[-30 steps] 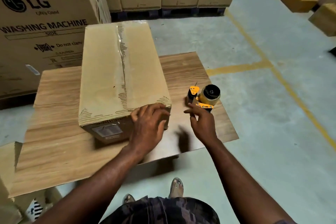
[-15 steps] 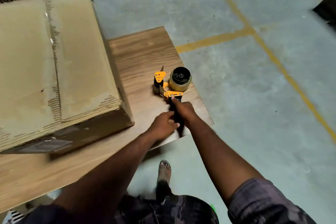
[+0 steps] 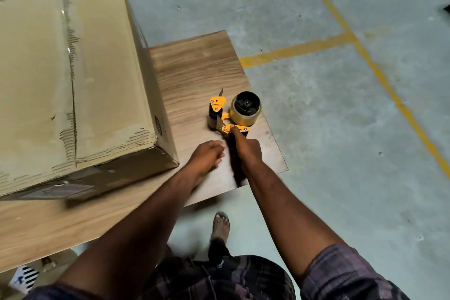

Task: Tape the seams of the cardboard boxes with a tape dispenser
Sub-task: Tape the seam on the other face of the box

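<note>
**A:** Where is the tape dispenser point(image 3: 229, 117)?

**B:** Just right of centre in the frame. It stands on the wooden table point(image 3: 194, 66) near the table's right-hand edge. The tape roll point(image 3: 244, 111) is on its right side and the yellow plate with the blade is on its left.

**A:** Who has it?

**B:** The right hand point(image 3: 247, 151). Its fingers are wrapped round the black handle, with the forefinger stretched out along the yellow frame.

**A:** And the left hand point(image 3: 207, 157)?

**B:** Just left of the handle, low over the table, fingers curled under (it is blurred, so I cannot tell whether it touches the handle or grips anything).

**A:** The cardboard box point(image 3: 102, 80)?

**B:** It fills the upper left of the frame, resting on the same table, apart from the dispenser. Glossy clear tape runs along its top seam point(image 3: 71, 75).

**A:** Anything else?

**B:** Grey floor point(image 3: 316, 153) with yellow lines point(image 3: 297, 51) on the right, and a sandalled foot point(image 3: 220, 221) at lower centre, below the table's near edge.
</note>
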### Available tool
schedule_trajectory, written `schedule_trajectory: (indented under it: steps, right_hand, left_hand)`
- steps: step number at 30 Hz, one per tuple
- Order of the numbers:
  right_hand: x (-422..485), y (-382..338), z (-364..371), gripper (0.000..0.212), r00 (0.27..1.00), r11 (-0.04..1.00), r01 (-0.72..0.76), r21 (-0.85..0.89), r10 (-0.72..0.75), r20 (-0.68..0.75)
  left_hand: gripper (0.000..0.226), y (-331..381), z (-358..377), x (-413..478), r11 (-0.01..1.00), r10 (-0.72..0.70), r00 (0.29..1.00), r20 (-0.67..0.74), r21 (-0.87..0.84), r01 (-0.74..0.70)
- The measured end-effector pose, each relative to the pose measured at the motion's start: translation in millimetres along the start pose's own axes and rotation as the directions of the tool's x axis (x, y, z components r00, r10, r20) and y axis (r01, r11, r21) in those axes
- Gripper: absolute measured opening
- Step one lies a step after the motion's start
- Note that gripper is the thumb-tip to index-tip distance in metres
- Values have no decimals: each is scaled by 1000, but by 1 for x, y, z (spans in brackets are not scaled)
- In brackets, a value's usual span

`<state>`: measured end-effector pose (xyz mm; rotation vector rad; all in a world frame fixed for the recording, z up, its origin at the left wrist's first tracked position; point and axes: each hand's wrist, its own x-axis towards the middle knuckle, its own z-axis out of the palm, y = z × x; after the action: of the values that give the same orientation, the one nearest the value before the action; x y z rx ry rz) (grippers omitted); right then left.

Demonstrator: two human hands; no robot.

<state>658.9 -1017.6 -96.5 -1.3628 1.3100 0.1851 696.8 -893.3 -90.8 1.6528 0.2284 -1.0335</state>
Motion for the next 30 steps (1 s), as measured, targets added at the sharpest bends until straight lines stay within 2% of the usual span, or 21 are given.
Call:
schedule_trajectory:
  steps: [2,5,8,11,13,16,18,21,23,25,28,30]
  right_hand:
    - [-6,4,-3,57,1000,999,27,47,-27,1]
    - [-15,5,-10,41,983,976,170,133,-177,42]
    - [-30,-7,-24,18,915,916,357,185,-382,126]
    - [-54,-28,-38,10,821,849,499,174,-528,217]
    - [-69,-40,-47,10,770,806,564,180,-592,236]
    - [-92,-53,-56,29,706,742,649,170,-670,230]
    - [-106,-58,-61,33,659,700,695,165,-712,242]
    - [-119,-70,-65,29,611,697,701,147,-695,379]
    - [-134,-76,-57,30,551,665,739,112,-691,468]
    - [-147,-80,-48,26,517,626,775,83,-704,486]
    - [-170,-80,-27,21,465,567,822,59,-728,504]
    - [-181,-78,-11,27,444,532,846,39,-744,499]
  left_hand:
    - [11,11,-7,-2,977,-55,998,-41,-210,45]
    - [29,32,-16,-10,878,-100,995,-4,-470,86]
    - [41,56,-19,-28,774,-49,999,24,-631,53]
    - [26,82,-20,-54,673,66,997,-44,-735,-77]
    - [18,94,-24,-74,630,116,992,-42,-770,-106]
    - [17,101,-37,-105,588,204,978,29,-803,-99]
    - [17,101,-50,-125,571,268,961,67,-815,-102]
    - [39,101,-67,-146,652,296,950,99,-748,-125]
    - [41,95,-82,-158,710,282,959,15,-676,-198]
    - [29,87,-94,-166,727,241,964,-111,-637,-255]
    - [30,75,-118,-182,676,200,961,-189,-683,-275]
    - [36,65,-137,-193,630,200,957,-210,-720,-290]
